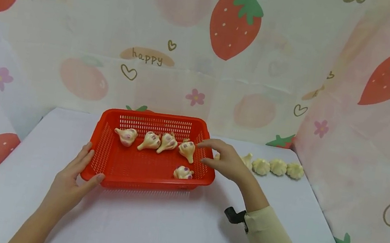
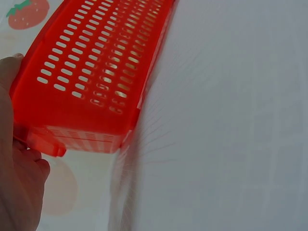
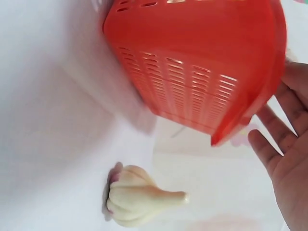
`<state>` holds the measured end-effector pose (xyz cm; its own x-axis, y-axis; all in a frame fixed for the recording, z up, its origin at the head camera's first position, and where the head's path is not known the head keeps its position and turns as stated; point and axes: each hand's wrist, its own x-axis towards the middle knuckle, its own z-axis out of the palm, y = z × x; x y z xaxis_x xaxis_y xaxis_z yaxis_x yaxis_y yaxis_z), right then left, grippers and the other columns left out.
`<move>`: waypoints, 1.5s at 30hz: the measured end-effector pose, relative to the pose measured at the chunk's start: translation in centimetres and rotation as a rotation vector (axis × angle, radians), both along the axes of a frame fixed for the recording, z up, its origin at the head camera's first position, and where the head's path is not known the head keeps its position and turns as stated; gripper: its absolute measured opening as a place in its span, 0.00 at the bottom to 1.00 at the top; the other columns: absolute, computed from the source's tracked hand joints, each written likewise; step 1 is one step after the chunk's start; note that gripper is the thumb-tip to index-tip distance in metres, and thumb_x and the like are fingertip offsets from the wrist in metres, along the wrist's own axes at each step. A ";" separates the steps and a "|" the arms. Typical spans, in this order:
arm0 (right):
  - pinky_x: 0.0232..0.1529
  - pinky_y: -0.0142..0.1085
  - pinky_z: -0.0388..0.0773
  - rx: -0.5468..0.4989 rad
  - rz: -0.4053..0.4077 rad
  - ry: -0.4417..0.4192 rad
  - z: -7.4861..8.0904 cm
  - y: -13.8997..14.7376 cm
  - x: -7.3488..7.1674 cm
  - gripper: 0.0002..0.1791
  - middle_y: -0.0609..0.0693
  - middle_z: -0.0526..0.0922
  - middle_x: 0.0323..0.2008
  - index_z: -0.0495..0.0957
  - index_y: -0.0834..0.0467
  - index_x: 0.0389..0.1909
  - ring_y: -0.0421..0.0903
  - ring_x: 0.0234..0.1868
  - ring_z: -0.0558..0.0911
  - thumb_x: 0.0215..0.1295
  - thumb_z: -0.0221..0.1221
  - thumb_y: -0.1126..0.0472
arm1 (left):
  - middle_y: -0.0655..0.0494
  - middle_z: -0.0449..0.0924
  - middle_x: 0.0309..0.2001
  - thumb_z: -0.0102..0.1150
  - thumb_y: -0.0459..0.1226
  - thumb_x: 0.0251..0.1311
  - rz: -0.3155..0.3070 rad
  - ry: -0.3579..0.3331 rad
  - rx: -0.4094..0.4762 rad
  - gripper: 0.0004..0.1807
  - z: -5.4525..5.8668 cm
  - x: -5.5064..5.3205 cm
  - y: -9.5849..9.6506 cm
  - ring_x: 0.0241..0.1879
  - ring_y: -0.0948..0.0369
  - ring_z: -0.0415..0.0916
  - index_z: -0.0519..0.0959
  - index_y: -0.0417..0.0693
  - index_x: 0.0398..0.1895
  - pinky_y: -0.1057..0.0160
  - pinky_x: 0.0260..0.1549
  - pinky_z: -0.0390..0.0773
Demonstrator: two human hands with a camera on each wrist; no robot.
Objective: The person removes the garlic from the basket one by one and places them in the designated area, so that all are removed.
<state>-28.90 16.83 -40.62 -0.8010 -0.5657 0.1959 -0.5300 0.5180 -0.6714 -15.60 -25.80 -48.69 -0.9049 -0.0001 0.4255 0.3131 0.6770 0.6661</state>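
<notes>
A red plastic basket [image 1: 134,174] with slotted sides stands on the white table. Several garlic bulbs lie in it: four along the back, among them a stemmed bulb [image 1: 187,149] by the right side, and a purple-flecked bulb [image 1: 183,173] nearer the front. My left hand [image 1: 70,184] holds the basket's front left corner, thumb at the front rim and fingers along the left rim. Over the right rim reaches my right hand [image 1: 225,159], its fingers loosely bent and spread from the thumb, nothing between them. Under its palm side, a garlic bulb [image 3: 137,197] rests on the table outside the basket.
Paler garlic bulbs [image 1: 278,167] stand in a row at the back right of the table, partly hidden by my right hand. A strawberry-print sheet [image 1: 187,74] hangs behind and along the sides. A black device [image 1: 235,216] sits at my right wrist.
</notes>
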 end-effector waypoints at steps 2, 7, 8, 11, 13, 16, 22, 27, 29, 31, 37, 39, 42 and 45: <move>0.66 0.55 0.75 0.024 -0.003 -0.001 -0.1 -0.3 -0.3 0.22 0.43 0.82 0.60 0.82 0.47 0.61 0.49 0.67 0.75 0.66 0.68 0.61 | 0.56 0.54 0.81 0.71 0.45 0.63 -0.003 0.006 -0.001 0.45 0.0 -0.1 0.0 0.80 0.55 0.51 0.60 0.46 0.79 0.89 0.59 0.51; 0.64 0.56 0.77 0.064 0.009 -0.044 -0.3 -1.0 -0.9 0.22 0.45 0.81 0.61 0.82 0.47 0.60 0.51 0.66 0.75 0.65 0.68 0.62 | 0.57 0.54 0.81 0.71 0.45 0.63 -0.006 0.014 0.000 0.45 -0.1 -0.2 0.0 0.81 0.60 0.50 0.61 0.45 0.79 0.89 0.60 0.50; 0.63 0.56 0.77 0.066 0.013 -0.053 -0.5 -1.0 -1.1 0.22 0.45 0.81 0.61 0.82 0.47 0.60 0.52 0.66 0.75 0.65 0.68 0.62 | 0.57 0.55 0.81 0.71 0.45 0.63 -0.006 0.015 0.000 0.45 -0.1 -0.2 0.0 0.81 0.60 0.50 0.61 0.45 0.79 0.89 0.60 0.50; 0.62 0.54 0.79 0.071 0.025 -0.072 -0.8 -1.2 -1.4 0.22 0.45 0.81 0.61 0.83 0.48 0.60 0.54 0.66 0.75 0.66 0.68 0.63 | 0.57 0.55 0.81 0.71 0.45 0.63 -0.007 0.016 0.001 0.45 -0.2 -0.2 0.0 0.80 0.61 0.50 0.61 0.45 0.79 0.89 0.60 0.51; 0.62 0.54 0.79 0.070 0.046 -0.079 -1.1 -1.3 -1.6 0.22 0.46 0.81 0.61 0.82 0.50 0.60 0.54 0.66 0.75 0.66 0.68 0.64 | 0.56 0.55 0.81 0.71 0.45 0.63 -0.007 0.019 0.000 0.45 -0.2 -0.2 0.0 0.80 0.61 0.50 0.61 0.45 0.79 0.89 0.60 0.51; 0.65 0.55 0.76 0.086 0.075 -0.086 -1.4 -1.6 -1.8 0.23 0.46 0.79 0.63 0.82 0.52 0.61 0.52 0.67 0.74 0.65 0.68 0.64 | 0.55 0.55 0.81 0.72 0.44 0.62 -0.007 0.022 0.000 0.45 -0.3 -0.2 0.0 0.80 0.60 0.50 0.61 0.44 0.79 0.89 0.61 0.50; 0.71 0.56 0.69 0.161 0.111 -0.104 -1.4 -2.4 -1.7 0.26 0.49 0.77 0.66 0.81 0.51 0.64 0.52 0.71 0.71 0.64 0.70 0.62 | 0.56 0.56 0.81 0.72 0.45 0.62 -0.002 0.025 0.002 0.45 -0.3 -0.2 0.1 0.80 0.60 0.51 0.61 0.45 0.79 0.89 0.60 0.52; 0.71 0.54 0.69 0.252 0.107 -0.120 -1.1 -3.2 -1.7 0.29 0.45 0.80 0.64 0.80 0.49 0.65 0.49 0.70 0.69 0.61 0.71 0.62 | 0.56 0.56 0.81 0.72 0.45 0.62 -0.003 0.024 0.003 0.45 -0.3 -0.2 0.1 0.80 0.59 0.51 0.61 0.46 0.79 0.89 0.59 0.52; 0.71 0.55 0.68 0.295 0.094 -0.120 -1.0 -3.4 -1.7 0.29 0.42 0.80 0.64 0.81 0.46 0.64 0.49 0.71 0.68 0.61 0.72 0.61 | 0.56 0.56 0.81 0.72 0.45 0.62 -0.003 0.023 -0.001 0.45 -0.3 -0.2 0.1 0.80 0.56 0.52 0.61 0.46 0.79 0.89 0.59 0.52; 0.72 0.55 0.66 0.335 0.096 -0.111 -1.0 -3.5 -1.7 0.28 0.40 0.81 0.63 0.82 0.44 0.63 0.48 0.71 0.66 0.60 0.72 0.58 | 0.56 0.56 0.81 0.72 0.45 0.62 -0.003 0.023 -0.004 0.45 -0.2 -0.2 0.0 0.80 0.55 0.53 0.61 0.46 0.79 0.89 0.59 0.53; 0.77 0.56 0.51 0.433 0.155 -0.030 -1.2 -4.0 -1.9 0.23 0.38 0.85 0.57 0.85 0.44 0.58 0.47 0.69 0.70 0.60 0.72 0.55 | 0.57 0.55 0.81 0.71 0.46 0.63 -0.001 0.012 -0.014 0.45 -0.1 -0.2 -0.1 0.80 0.54 0.52 0.60 0.47 0.79 0.89 0.58 0.52; 0.78 0.56 0.49 0.462 0.152 -0.024 -1.2 -4.1 -1.9 0.21 0.38 0.85 0.55 0.86 0.42 0.56 0.48 0.69 0.70 0.60 0.72 0.55 | 0.57 0.55 0.81 0.71 0.46 0.63 0.000 0.014 -0.015 0.45 -0.1 -0.2 -0.2 0.80 0.54 0.52 0.60 0.47 0.79 0.89 0.58 0.52; 0.76 0.56 0.53 0.484 0.138 -0.037 -1.0 -4.4 -1.7 0.20 0.38 0.86 0.54 0.87 0.40 0.55 0.53 0.71 0.67 0.60 0.72 0.56 | 0.57 0.56 0.81 0.71 0.46 0.63 0.001 0.018 -0.015 0.45 -0.1 -0.2 -0.1 0.80 0.53 0.53 0.61 0.47 0.79 0.89 0.58 0.52; 0.72 0.54 0.63 0.491 0.118 -0.066 -0.9 -4.6 -1.5 0.20 0.37 0.85 0.54 0.87 0.38 0.54 0.55 0.71 0.64 0.60 0.72 0.56 | 0.57 0.55 0.81 0.71 0.46 0.63 0.000 0.018 -0.012 0.45 -0.1 -0.2 -0.1 0.80 0.53 0.52 0.61 0.46 0.79 0.89 0.58 0.52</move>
